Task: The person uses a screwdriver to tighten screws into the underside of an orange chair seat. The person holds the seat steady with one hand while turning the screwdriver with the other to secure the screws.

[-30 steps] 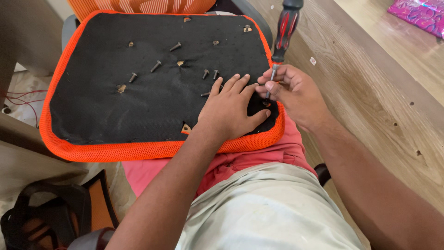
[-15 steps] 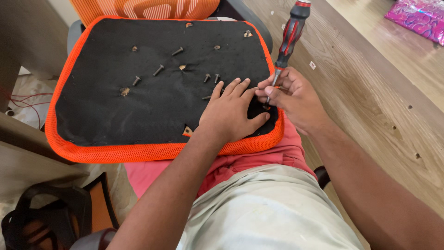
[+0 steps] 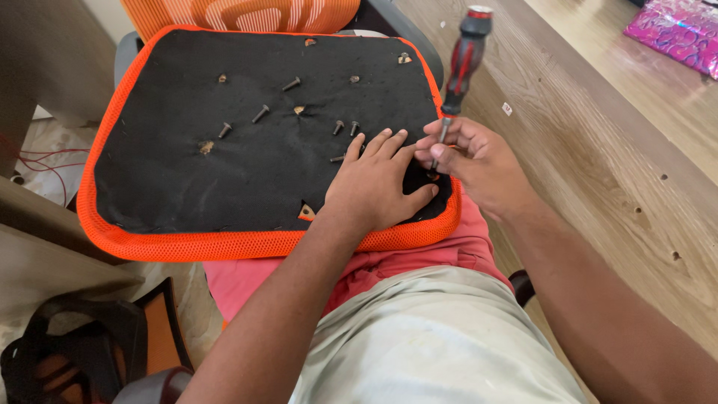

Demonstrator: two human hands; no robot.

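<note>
While the left hand (image 3: 374,183) lies flat and open on the seat pad (image 3: 187,172) near its right edge, the right hand (image 3: 471,161) pinches a screwdriver (image 3: 462,63) upright there. Loose screws (image 3: 260,114) (scattered mid-pad) could roll off if the pad tilts; the tip might slip toward the left fingers.

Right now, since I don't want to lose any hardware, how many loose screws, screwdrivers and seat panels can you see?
seat panel: 1, black with an orange rim
loose screws: 6, all lying on the seat panel, one by the left hand
screwdriver: 1, held in the right hand
Total: 8
</note>
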